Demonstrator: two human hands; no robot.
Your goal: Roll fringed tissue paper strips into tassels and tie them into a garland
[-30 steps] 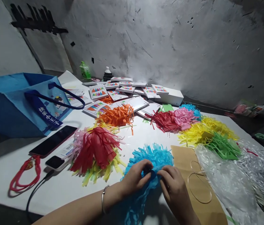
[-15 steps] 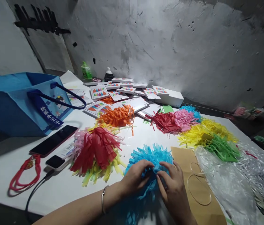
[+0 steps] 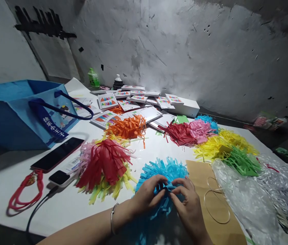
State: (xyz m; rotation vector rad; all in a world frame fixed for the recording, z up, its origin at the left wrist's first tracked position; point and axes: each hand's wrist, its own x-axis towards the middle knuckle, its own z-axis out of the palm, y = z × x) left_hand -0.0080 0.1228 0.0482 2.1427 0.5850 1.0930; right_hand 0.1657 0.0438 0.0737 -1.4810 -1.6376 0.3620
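A blue paper tassel (image 3: 163, 170) with fringed strips lies at the table's front edge, some strips hanging below it. My left hand (image 3: 149, 192) pinches its middle from the left, thumb and fingers closed on the blue paper. From the right, my right hand (image 3: 187, 197) pinches the same spot, its fingertips almost meeting the left ones. The exact fold between the fingertips is partly hidden. Left of the hands sits a pile of tassels topped by a red tassel (image 3: 104, 163). A brown paper sheet (image 3: 210, 200) with a loop of thin cord (image 3: 217, 207) lies beside my right hand.
Orange (image 3: 128, 127), dark red (image 3: 181, 133), yellow (image 3: 207, 146) and green tassels (image 3: 243, 161) lie further back. At left are a blue bag (image 3: 13, 115), a phone (image 3: 58, 154) and a cabled white device (image 3: 59, 178). Flat boxes (image 3: 108, 100) stand by the wall; clear plastic (image 3: 246, 194) lies right.
Both hands stay on the blue tassel. Their fingers have shifted slightly at the pinched middle, and the right fingers have bent a little more. The rest looks the same.
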